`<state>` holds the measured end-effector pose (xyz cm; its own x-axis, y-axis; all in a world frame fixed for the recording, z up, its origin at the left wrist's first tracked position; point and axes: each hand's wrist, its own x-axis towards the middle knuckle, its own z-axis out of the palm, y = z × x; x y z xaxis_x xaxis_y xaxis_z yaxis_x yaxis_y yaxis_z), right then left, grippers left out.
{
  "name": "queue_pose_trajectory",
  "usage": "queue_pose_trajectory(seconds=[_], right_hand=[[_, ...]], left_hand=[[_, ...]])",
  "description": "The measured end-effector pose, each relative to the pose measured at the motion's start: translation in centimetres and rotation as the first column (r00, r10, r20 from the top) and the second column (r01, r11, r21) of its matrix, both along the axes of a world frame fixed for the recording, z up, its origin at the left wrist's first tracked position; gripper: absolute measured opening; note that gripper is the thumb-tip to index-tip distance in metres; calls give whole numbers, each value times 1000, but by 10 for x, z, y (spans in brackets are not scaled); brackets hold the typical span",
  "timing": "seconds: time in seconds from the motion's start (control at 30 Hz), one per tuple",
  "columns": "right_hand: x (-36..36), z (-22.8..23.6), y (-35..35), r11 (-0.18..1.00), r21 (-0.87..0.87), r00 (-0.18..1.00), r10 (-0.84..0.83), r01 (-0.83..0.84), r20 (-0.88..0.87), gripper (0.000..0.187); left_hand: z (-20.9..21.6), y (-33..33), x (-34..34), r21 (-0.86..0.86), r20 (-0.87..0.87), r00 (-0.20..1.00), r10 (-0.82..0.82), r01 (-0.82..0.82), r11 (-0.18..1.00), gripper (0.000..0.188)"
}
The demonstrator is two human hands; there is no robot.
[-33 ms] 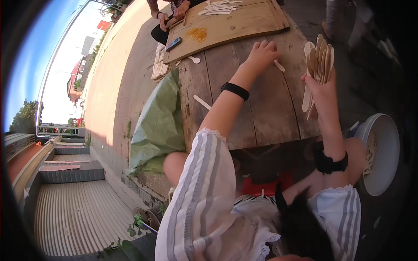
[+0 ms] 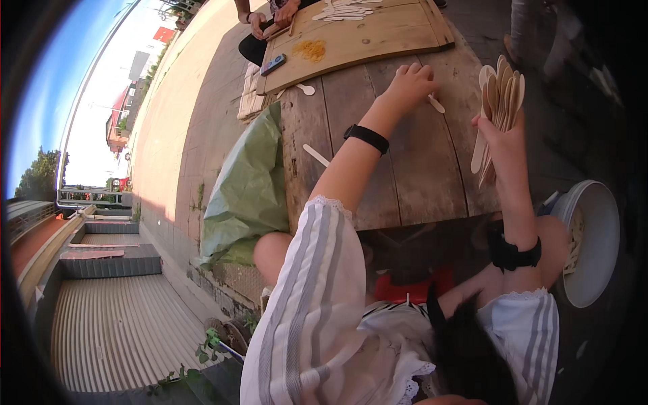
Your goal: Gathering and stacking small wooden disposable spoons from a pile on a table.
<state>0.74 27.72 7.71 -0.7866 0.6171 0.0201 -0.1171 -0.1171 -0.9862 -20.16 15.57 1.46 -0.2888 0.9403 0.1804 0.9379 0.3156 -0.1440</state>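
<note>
My right hand (image 2: pixel 507 143) is closed round a bundle of wooden spoons (image 2: pixel 501 94), held past the table's right side with their rounded bowls up. The handles stick out below my grip. Over the plank table (image 2: pixel 422 165), my left hand (image 2: pixel 410 89) has its fingers curled down at one end of a single wooden spoon (image 2: pixel 436 104), which pokes out beside them. The fingertips are partly hidden. Left of my left forearm lies a pale wooden stick (image 2: pixel 315 154), partly covered by the arm.
A raised board (image 2: pixel 378 50) bears wooden pieces (image 2: pixel 344 9), yellow bands (image 2: pixel 309 50) and a small dark device (image 2: pixel 273 64). Another person's hands (image 2: pixel 258 25) work beside it. A spoon (image 2: pixel 306 89) lies before it. Green plastic (image 2: pixel 244 192) hangs left; a white bucket (image 2: pixel 597 236) stands right.
The whole view has shifted very slightly, so table and hands appear a little to the right and lower. Both hands keep their pose.
</note>
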Motion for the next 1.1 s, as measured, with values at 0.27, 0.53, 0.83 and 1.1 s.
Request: queue_pose_trajectory(seconds=[0.27,0.53,0.83,1.1], right_hand=[[-6,-12,2,891,-413,980,198,-189,-20,26],[-15,-5,-31,584,-728,887,455,-360,-73,21],[-35,-30,-44,626,-732,912,411,-270,15,19],[-43,-26,-39,518,-813,920,389,-267,-54,15]], left_hand=[[43,-22,28,-99,-81,983,-167,158,982,10],[90,-84,112,521,20,970,-243,197,830,15],[38,-136,74,547,-44,987,157,-108,830,20],[-23,-206,-113,162,510,123,851,-986,46,73]])
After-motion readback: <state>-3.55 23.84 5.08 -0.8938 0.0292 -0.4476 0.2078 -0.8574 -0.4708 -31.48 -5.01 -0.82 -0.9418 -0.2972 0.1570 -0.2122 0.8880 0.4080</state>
